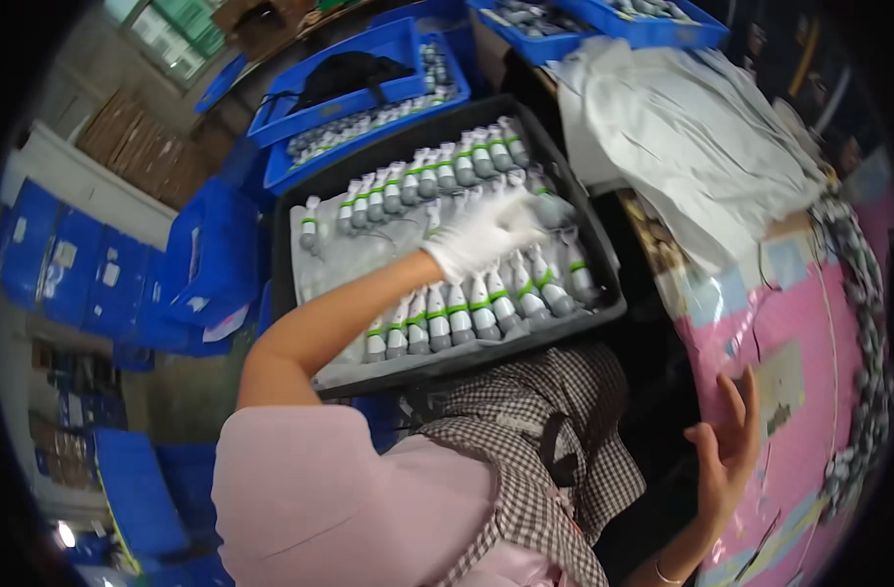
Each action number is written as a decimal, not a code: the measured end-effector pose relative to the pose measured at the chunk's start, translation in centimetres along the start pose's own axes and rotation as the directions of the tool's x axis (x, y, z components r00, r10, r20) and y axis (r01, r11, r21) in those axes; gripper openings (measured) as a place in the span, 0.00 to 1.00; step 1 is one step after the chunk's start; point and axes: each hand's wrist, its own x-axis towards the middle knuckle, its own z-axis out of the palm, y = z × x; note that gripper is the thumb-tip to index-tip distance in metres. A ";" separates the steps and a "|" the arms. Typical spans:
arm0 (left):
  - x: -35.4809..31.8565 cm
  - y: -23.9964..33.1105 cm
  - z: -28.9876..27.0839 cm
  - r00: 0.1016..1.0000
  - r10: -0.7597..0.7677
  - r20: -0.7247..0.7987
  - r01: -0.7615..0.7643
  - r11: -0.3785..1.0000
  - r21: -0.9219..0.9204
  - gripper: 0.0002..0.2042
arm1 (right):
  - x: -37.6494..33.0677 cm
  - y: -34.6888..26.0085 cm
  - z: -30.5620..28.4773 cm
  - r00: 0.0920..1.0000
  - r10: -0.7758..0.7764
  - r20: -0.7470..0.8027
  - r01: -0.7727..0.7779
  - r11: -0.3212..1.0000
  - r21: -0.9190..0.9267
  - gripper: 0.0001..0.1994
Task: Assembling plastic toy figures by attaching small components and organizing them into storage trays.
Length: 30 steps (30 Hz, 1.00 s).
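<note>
My left hand [486, 237], in a white glove, reaches over a black tray [611, 264]. Its fingers close on a grey-ended bottle-shaped piece [552, 209], partly hidden by the glove, at the tray's right side. Rows of similar bottle-shaped pieces [482, 315] line the tray's near and far sides, each with a white tapered top, a green band and a rounded grey end. A lone piece [309, 227] lies by the left wall. My bare right hand [729, 445] is raised at the right, fingers apart and nothing in it, above a pink-covered table [726, 342].
White sheeting [672, 137] lies on the right beyond the pink surface. A chain of grey pieces [868, 362] runs along the far right edge. Blue crates [212, 249] stand at the left; a blue tray [408, 49] with a black cloth sits beyond the black tray.
</note>
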 end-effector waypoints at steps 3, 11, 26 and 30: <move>-3.7 -8.9 -8.8 0.960 -0.043 -0.277 0.245 0.608 0.755 0.15 | 1.4 1.4 -0.4 0.999 0.023 0.047 -0.026 0.998 0.065 0.28; -15.5 -28.7 -17.9 0.984 0.075 -0.164 0.135 0.299 0.945 0.07 | 2.4 1.4 -2.1 0.985 0.139 -0.105 -0.147 0.986 -0.073 0.19; -15.3 -29.7 -16.8 0.858 -0.392 -0.333 0.474 0.351 0.808 0.23 | 10.5 4.3 -16.3 0.903 -0.060 -0.426 -0.045 0.971 -0.234 0.14; -10.3 -29.8 -13.5 0.859 -0.225 -0.459 0.496 0.583 0.643 0.20 | 11.9 8.8 -26.1 0.724 0.019 -0.690 -0.183 0.969 -0.165 0.14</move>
